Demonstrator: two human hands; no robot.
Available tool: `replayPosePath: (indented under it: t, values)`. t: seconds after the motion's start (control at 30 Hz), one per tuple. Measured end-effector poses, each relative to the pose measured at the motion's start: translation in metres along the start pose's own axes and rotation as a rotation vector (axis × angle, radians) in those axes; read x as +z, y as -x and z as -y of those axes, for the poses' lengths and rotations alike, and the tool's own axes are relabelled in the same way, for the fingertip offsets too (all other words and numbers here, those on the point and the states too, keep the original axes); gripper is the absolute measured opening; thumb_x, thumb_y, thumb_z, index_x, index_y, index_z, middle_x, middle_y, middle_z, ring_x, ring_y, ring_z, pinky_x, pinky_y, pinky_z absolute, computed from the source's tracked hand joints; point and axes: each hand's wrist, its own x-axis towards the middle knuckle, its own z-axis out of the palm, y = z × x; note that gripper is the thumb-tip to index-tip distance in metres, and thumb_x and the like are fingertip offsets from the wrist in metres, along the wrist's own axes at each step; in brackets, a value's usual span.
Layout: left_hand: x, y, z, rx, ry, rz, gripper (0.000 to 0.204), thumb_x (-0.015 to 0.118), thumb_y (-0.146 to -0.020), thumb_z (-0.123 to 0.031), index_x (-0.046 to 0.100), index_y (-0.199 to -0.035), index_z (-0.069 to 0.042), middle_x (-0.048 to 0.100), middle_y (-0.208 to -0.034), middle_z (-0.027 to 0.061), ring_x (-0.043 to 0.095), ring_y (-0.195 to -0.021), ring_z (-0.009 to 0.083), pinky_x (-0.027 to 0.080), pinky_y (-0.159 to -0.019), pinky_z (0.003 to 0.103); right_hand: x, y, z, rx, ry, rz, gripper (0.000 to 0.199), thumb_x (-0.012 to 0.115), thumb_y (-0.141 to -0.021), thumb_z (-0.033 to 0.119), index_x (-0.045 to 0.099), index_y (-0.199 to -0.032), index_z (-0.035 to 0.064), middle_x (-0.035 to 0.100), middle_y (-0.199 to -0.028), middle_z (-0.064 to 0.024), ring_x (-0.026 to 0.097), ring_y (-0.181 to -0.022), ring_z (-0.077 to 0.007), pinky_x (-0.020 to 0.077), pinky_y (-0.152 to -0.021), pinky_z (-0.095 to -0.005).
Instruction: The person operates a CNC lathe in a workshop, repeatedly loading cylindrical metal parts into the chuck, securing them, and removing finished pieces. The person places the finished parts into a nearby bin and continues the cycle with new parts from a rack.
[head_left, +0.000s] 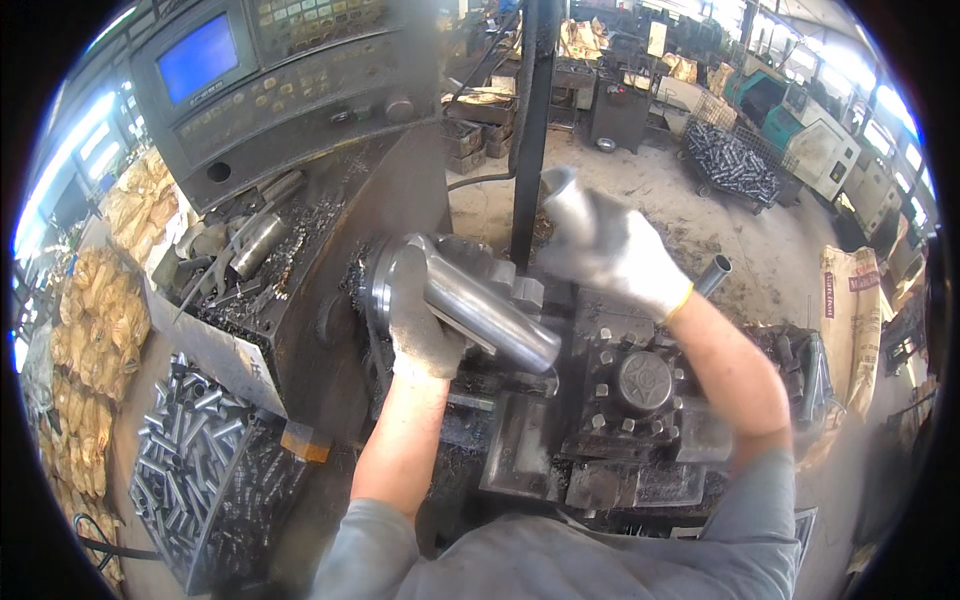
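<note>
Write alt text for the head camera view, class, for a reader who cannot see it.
A person's gloved left hand grips a shiny steel tube set in a lathe chuck, while the gloved right hand, blurred, is raised above the tool post. A control panel sits upper left; a bin of cut tubes lower left.

A dark, greasy lathe bed [520, 440] carries a square tool post [640, 385] and loose metal shavings. Left of it, a tray [215, 345] holds tools and chips. On the floor [660, 190] stands a bin of steel tubes [190, 450].
</note>
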Motion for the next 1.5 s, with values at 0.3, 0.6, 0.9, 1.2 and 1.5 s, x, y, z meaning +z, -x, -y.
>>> replayPosePath:
  t: [0.3,0.6,0.9,1.2,1.5]
  values:
    - [0.007,-0.03,0.044,0.046,0.057,-0.136,0.045,0.06,-0.109,-0.047,0.065,-0.128,-0.006,0.07,-0.118,0.0094,0.069,-0.11,0.0237,0.057,-0.101,0.04,0.054,-0.001,-0.018,-0.183,0.113,0.254,0.108,0.086,-0.071,0.052,0.045,-0.153,-0.0037,0.076,-0.11,-0.0274,0.077,-0.097,-0.0373,0.0605,-0.086,-0.0454]
    - [0.017,-0.047,0.057,-0.135,0.15,-0.176,0.039,0.068,-0.106,-0.044,0.061,-0.123,-0.01,0.068,-0.109,0.0083,0.07,-0.1,0.0227,0.061,-0.088,0.04,0.011,-0.014,-0.042,0.091,-0.331,0.495,0.079,0.078,-0.09,0.06,0.069,-0.134,-0.0049,0.079,-0.108,-0.0151,0.073,-0.099,-0.0176,0.0577,-0.086,-0.0361]
    - [0.014,-0.043,0.052,-0.233,0.025,-0.089,0.048,0.068,-0.103,-0.054,0.064,-0.124,-0.01,0.071,-0.113,0.0118,0.072,-0.104,0.0265,0.062,-0.094,0.045,0.023,-0.019,-0.095,-0.012,-0.255,0.439,0.07,0.087,-0.081,0.038,0.071,-0.135,-0.0035,0.076,-0.117,-0.0183,0.071,-0.099,-0.0274,0.0564,-0.092,-0.0385]
    - [0.006,-0.037,0.031,-0.248,0.026,0.009,0.055,0.067,-0.103,-0.052,0.059,-0.134,-0.007,0.069,-0.123,0.0166,0.07,-0.111,0.0325,0.062,-0.097,0.049,0.03,-0.03,-0.124,-0.461,-0.404,0.359,0.055,0.078,-0.089,0.017,0.066,-0.14,-0.002,0.073,-0.115,-0.0212,0.076,-0.112,-0.0354,0.0631,-0.096,-0.0422]
    - [-0.028,-0.042,0.036,-0.155,0.171,0.227,0.069,0.065,-0.096,-0.068,0.065,-0.122,-0.004,0.072,-0.112,0.0151,0.073,-0.1,0.0292,0.065,-0.089,0.044,0.004,0.004,-0.044,0.178,-0.543,0.519,0.05,0.076,-0.091,0.021,0.065,-0.13,-0.0086,0.074,-0.1,-0.0143,0.076,-0.072,-0.0181,0.0621,-0.059,-0.0304]
